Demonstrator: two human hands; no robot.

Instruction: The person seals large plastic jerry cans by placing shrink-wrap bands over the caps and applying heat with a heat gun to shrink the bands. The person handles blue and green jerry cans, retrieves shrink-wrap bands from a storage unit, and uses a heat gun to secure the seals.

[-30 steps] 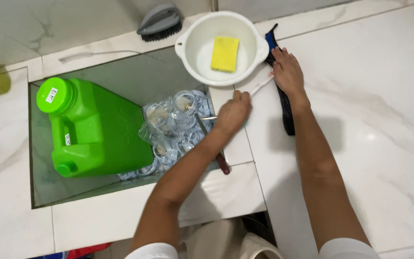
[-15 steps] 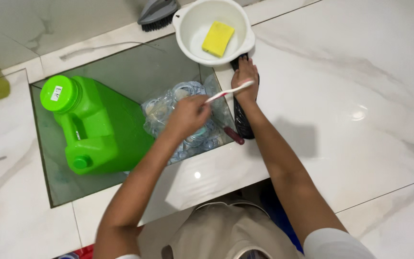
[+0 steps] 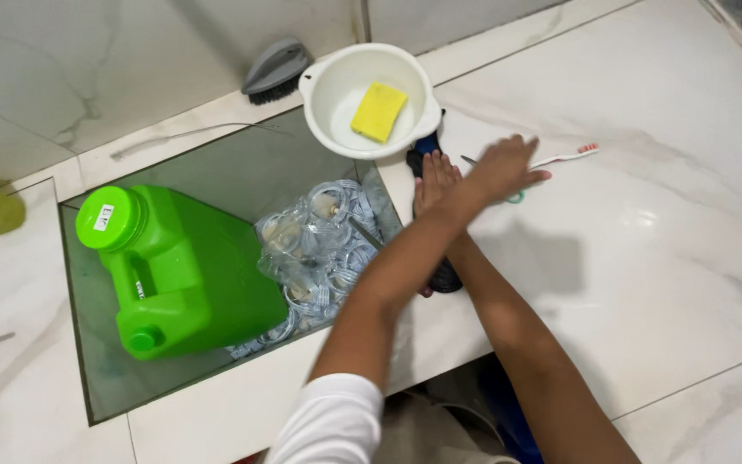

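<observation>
My left hand point(image 3: 501, 167) reaches across my right arm to the marble floor, fingers spread over the handle end of a white toothbrush point(image 3: 564, 156) with a red-tipped head that lies flat there. A small teal item point(image 3: 516, 198) shows under the palm. My right hand point(image 3: 434, 182) lies on a black slipper point(image 3: 444, 277) with a blue part near the basin, holding it down. The slipper runs along the edge of the sunken grey floor panel point(image 3: 242, 167).
A white basin point(image 3: 328, 94) with a yellow sponge point(image 3: 379, 112) stands just beyond my hands. A green jerrycan point(image 3: 186, 275) and a clear crumpled plastic bag point(image 3: 319, 253) lie in the sunken panel. A grey scrub brush point(image 3: 275, 69) sits by the wall.
My left hand has carried the toothbrush from above the plastic bag rightward over my right arm and laid it on the marble floor. The right hand stays on the slipper.
</observation>
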